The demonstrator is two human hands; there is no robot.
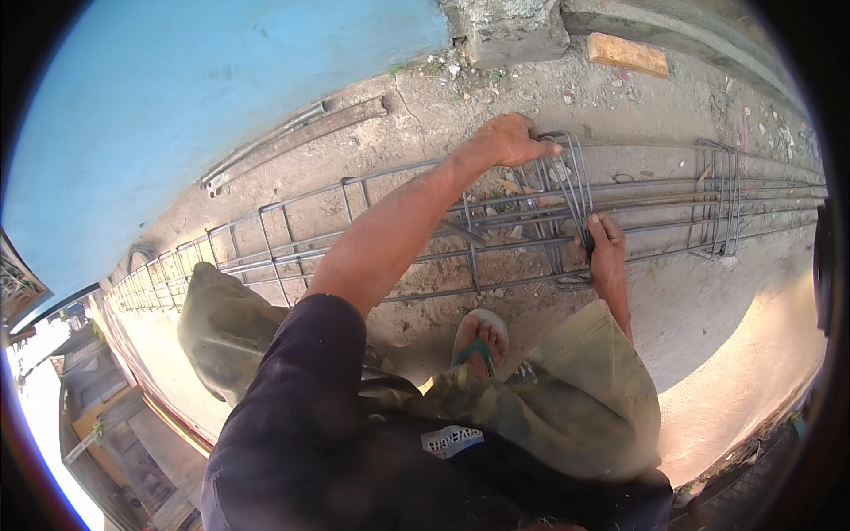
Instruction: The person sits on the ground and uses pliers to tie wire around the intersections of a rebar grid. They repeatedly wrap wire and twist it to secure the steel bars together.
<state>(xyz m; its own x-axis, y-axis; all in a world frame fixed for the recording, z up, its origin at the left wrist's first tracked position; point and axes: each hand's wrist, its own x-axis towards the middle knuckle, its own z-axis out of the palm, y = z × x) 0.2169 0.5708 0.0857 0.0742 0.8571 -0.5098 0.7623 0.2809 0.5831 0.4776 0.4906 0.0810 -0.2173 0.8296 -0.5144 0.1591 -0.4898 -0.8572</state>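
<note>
A long reinforcing-steel cage lies on the ground across the view, made of lengthwise bars with rectangular wire stirrups around them. My left hand reaches over the cage and pinches the far top corner of a bunch of steel stirrups. Nearer my body, my right hand grips the same bunch at its near side, fingers around the wires. Another group of stirrups hangs around the bars farther right. At left, stirrups stand spaced apart along the cage.
Metal channels lie beside a blue wall. A wood block rests near a concrete curb, with a rough concrete block beside the wall. My sandalled foot is close to the cage. Rubble bits dot the ground.
</note>
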